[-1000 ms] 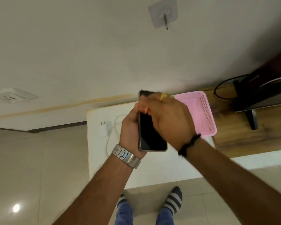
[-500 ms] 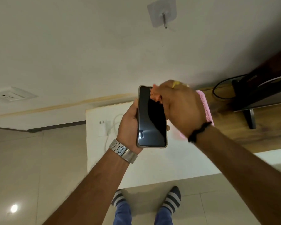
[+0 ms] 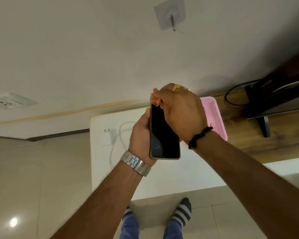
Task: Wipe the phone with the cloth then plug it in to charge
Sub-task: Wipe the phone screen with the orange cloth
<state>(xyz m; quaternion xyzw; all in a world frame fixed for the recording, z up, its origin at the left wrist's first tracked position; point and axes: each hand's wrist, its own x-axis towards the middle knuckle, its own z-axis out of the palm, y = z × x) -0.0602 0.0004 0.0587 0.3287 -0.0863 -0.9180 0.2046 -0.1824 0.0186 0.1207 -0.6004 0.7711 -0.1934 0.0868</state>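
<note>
Left hand wrapped round the left edge and back of the phone, holding it screen-up above the white tabletop; screen dark. Metal watch on that wrist.

Right hand closed over a bunched orange cloth, pressed to the top end of the screen; only a small fold of cloth shows past the fingers. Gold ring on one finger, black band at the wrist. This hand covers the upper right part of the phone.

On the tabletop, left of the phone: white charger plug lying flat, its white cable looping beside it. Not joined to the phone.

Pink mesh basket behind the right hand, partly hidden. Wall socket on the wall far left, well apart from the charger. Adhesive hook high on the wall. Dark stand and black cord on the wooden surface at right. Striped socks on the tiled floor below
</note>
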